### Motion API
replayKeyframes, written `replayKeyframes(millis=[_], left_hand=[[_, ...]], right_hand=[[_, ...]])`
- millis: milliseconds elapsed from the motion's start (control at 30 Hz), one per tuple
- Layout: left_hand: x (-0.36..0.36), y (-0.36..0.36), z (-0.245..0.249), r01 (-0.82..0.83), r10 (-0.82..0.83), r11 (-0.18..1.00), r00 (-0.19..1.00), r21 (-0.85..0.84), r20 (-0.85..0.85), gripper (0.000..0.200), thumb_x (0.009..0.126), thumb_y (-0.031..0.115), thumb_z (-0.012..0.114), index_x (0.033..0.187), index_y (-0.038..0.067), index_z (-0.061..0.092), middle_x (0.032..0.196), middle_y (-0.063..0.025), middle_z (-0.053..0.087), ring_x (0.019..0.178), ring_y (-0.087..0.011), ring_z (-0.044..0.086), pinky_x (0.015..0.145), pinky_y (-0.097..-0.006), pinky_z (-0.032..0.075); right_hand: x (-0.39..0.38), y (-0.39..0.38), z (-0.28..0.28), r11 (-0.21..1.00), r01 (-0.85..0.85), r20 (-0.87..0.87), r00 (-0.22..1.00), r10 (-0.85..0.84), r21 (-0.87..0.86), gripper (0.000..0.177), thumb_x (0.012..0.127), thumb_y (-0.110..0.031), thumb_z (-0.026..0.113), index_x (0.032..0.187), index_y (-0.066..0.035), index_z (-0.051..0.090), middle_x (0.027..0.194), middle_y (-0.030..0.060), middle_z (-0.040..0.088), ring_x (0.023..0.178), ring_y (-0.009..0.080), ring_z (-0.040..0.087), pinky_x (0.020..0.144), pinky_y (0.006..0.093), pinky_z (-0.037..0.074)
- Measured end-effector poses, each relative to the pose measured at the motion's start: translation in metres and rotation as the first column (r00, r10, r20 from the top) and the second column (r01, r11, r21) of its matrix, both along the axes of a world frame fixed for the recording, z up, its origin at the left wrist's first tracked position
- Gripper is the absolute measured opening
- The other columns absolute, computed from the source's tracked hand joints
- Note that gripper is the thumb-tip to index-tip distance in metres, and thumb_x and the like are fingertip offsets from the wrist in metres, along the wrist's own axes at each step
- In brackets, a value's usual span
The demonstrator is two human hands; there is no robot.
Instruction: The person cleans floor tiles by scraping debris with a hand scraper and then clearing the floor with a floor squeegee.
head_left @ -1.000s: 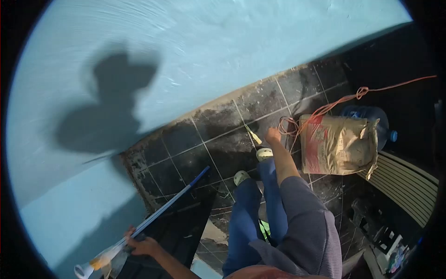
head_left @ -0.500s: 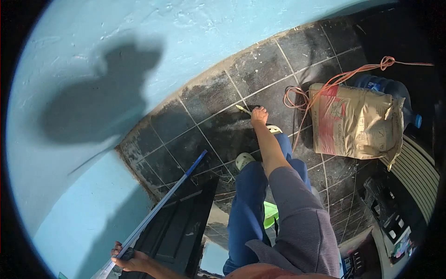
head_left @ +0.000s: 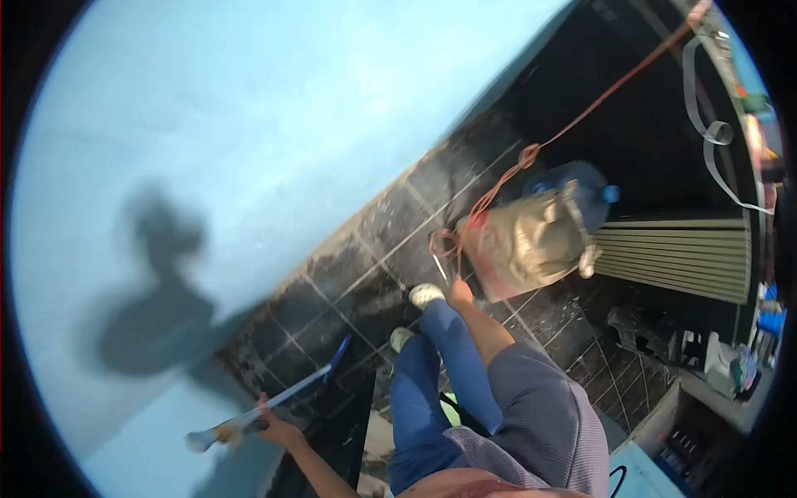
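My left hand (head_left: 278,430) is closed around a long pole (head_left: 295,388), light along its shaft with a blue far end pointing toward the floor. At its near end, by the hand, is a blurred whitish and yellowish part (head_left: 212,436) whose kind I cannot make out. My right hand (head_left: 460,292) grips a thin pale stick-like thing (head_left: 439,266), held out in front of me above the dark tiled floor. Just beyond it lie loops of orange cord (head_left: 446,242) beside a brown paper sack (head_left: 531,241).
Behind the sack lies a large blue water jug (head_left: 573,189). A ribbed beige panel (head_left: 677,259) stands to the right. The light blue wall (head_left: 249,124) rises on the left, and a dark door (head_left: 332,448) is below the pole. Shelved items (head_left: 730,365) sit at far right.
The view has swung to the right, showing more of the right side. My right hand, still with the pale stick, now appears nearer the sack. The left hand and pole have risen in view.
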State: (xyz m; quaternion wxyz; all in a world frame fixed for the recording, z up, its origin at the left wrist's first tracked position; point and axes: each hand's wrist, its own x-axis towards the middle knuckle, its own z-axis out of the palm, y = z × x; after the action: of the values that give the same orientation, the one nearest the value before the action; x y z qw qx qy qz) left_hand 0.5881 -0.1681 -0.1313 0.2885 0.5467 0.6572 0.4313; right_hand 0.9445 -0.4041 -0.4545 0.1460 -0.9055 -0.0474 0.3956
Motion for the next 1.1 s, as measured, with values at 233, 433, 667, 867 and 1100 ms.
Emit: replayKeyframes(millis=[233, 433, 667, 867, 1100], left_hand=[[0.063, -0.041, 0.070, 0.329, -0.352, 0.921, 0.932, -0.208, -0.083, 0.012, 0.074, -0.002, 0.056, 0.085, -0.003, 0.055, 0.086, -0.0086, 0.060, 0.082, -0.0163, 0.056, 0.077, -0.0292, 0.043], [0.070, -0.047, 0.091, 0.518, -0.538, 0.829, 0.841, -0.209, -0.051, 0.011, 0.073, -0.001, 0.057, 0.084, -0.001, 0.057, 0.082, -0.0065, 0.060, 0.078, -0.0163, 0.057, 0.073, -0.0288, 0.044], [0.079, -0.038, 0.114, 0.444, -0.448, 0.793, 0.889, -0.417, 0.094, 0.010, 0.076, 0.005, 0.058, 0.085, 0.000, 0.061, 0.082, -0.0040, 0.059, 0.075, -0.0114, 0.055, 0.066, -0.0228, 0.044], [0.139, -0.071, 0.184, 0.358, -0.303, 0.860, 0.932, -0.365, 0.201, 0.016, 0.078, 0.011, 0.061, 0.090, 0.001, 0.060, 0.089, -0.0031, 0.059, 0.077, -0.0093, 0.054, 0.064, -0.0221, 0.044], [0.172, -0.091, 0.199, 0.484, -0.514, 0.752, 0.855, -0.448, 0.062, 0.028, 0.081, 0.025, 0.058, 0.099, 0.004, 0.060, 0.095, -0.0026, 0.059, 0.088, -0.0118, 0.053, 0.080, -0.0251, 0.040]], right_hand=[[0.158, -0.114, 0.298, 0.936, 0.164, 0.680, 0.650, -0.340, 0.311, 0.015, 0.070, -0.010, 0.055, 0.078, -0.003, 0.044, 0.069, 0.0189, 0.054, 0.068, 0.0367, 0.053, 0.060, 0.0415, 0.041], [0.343, -0.168, 0.548, 0.949, 0.106, 0.942, 0.125, -0.310, 0.298, 0.016, 0.078, -0.017, 0.053, 0.079, -0.004, 0.044, 0.074, 0.0160, 0.051, 0.069, 0.0346, 0.052, 0.058, 0.0432, 0.042], [0.544, -0.201, 0.619, 0.929, 0.327, 0.984, 0.087, 0.153, -0.173, 0.010, 0.080, -0.011, 0.042, 0.079, -0.005, 0.050, 0.075, 0.0143, 0.057, 0.067, 0.0273, 0.060, 0.057, 0.0363, 0.050], [0.566, -0.187, 0.622, 0.940, 0.336, 0.985, 0.172, 0.001, -0.060, 0.025, 0.078, -0.022, 0.047, 0.091, -0.002, 0.054, 0.093, 0.0218, 0.052, 0.088, 0.0345, 0.053, 0.071, 0.0431, 0.045], [0.303, -0.054, 0.549, 0.717, 0.190, -0.209, 0.976, -0.063, 0.671, 0.030, 0.079, -0.027, 0.052, 0.088, 0.001, 0.056, 0.074, 0.0164, 0.060, 0.062, 0.0254, 0.060, 0.053, 0.0328, 0.049]])
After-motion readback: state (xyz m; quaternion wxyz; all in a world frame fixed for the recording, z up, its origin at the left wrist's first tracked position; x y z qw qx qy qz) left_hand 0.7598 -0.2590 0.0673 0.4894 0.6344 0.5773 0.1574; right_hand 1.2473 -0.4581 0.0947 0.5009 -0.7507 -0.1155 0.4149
